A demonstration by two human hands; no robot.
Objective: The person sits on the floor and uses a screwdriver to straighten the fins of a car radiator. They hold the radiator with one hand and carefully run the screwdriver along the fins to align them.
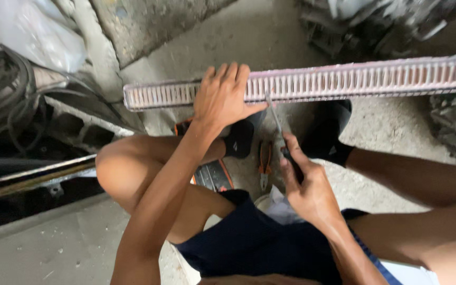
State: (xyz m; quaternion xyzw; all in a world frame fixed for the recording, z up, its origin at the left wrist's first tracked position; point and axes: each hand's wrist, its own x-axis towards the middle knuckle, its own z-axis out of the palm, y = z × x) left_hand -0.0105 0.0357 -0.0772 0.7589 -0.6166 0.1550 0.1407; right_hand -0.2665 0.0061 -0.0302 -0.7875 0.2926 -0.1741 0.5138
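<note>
dull finned metal radiator [344, 80], rough concrete floor [270, 42]

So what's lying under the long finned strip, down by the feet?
Under the finned strip, orange-handled pliers lie on the concrete floor between black-socked feet. The left hand covers part of the strip.

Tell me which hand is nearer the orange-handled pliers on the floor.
Right. The right hand, gripping a screwdriver, sits just beside the pliers. The left hand is farther up, pressed on the long finned strip.

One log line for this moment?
left hand: flat on finned strip | right hand: holds screwdriver, tip at fins | pliers: on floor
</note>
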